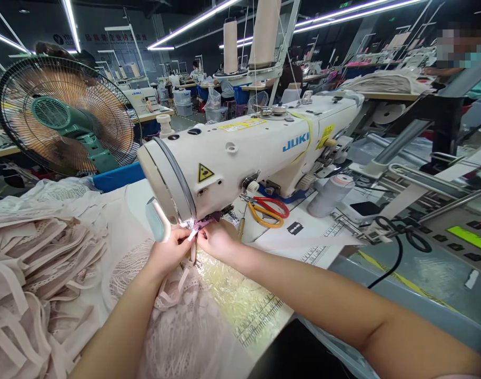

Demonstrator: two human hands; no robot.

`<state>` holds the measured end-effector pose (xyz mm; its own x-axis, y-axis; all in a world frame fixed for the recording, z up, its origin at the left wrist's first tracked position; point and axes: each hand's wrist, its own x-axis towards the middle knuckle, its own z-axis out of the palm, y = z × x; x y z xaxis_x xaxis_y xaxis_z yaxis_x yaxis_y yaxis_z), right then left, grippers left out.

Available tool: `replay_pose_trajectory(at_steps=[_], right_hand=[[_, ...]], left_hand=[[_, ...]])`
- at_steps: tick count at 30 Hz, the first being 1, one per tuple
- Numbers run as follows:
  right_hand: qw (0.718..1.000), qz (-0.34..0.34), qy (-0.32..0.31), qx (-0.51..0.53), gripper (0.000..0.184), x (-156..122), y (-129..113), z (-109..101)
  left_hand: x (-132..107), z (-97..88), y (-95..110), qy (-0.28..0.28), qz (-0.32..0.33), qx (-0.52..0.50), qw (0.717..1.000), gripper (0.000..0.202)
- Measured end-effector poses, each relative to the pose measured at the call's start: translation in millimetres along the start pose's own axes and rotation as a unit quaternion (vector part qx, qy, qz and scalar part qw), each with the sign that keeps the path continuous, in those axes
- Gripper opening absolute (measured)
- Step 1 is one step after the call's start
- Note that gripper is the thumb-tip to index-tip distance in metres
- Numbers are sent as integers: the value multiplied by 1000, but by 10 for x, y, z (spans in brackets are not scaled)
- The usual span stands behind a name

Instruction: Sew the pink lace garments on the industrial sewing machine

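Both hands meet under the needle end of a white JUKI sewing machine. My left hand pinches a pale fabric strip close to the lit presser foot. My right hand is closed, its fingertips on the strip's other side; the exact grip is partly hidden. From the strip hangs a pale pink lace garment, spread over the table below my hands. A small purple piece shows just behind my right fingers, by the foot.
Pale lace pieces are heaped at the left. Orange-handled snips, red-handled snips and a grey thread cone lie right of the machine head. A fan stands behind left. A control panel is at right; people sit further back.
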<state>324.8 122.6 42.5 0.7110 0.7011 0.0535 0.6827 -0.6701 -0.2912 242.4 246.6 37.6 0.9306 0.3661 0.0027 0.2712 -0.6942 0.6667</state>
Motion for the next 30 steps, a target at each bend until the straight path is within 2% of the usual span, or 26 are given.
replay_pose_trajectory(at_steps=[18,25,30], right_hand=[[1000,7,11,8,21,26,10,46],[1000,1,22,4,22,22,12,59],[999,-3,46,3,23,26,34,117]], left_hand=[[-7,0,40,32,8,17,999,34],[-16,-22,77,26,28,-3,999,33],[-26,-40,119,43,23,-63,997,28]])
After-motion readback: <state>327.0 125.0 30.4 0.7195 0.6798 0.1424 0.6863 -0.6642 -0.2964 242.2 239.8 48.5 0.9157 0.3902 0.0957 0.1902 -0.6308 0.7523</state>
